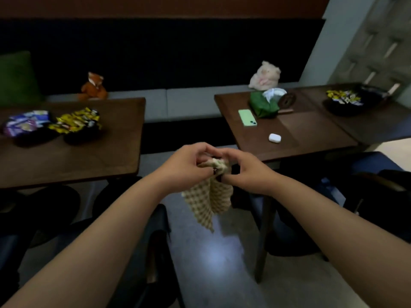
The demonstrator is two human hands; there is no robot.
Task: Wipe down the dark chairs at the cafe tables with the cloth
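both my bare forearms reached forward from the lower corners and met in the middle, wrists close together. my left hand (185, 166) had its fingers curled, pinching the bunched top of the checked cloth (209, 196) between thumb and fingertips. my right hand (246, 172) mirrored it just beside, fingers bent inward and gripping the same gathered edge, knuckles turned up.

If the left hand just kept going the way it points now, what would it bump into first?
Almost at once the right hand: the left hand points toward it, both gripping the checked cloth between them. Depth is hard to judge.
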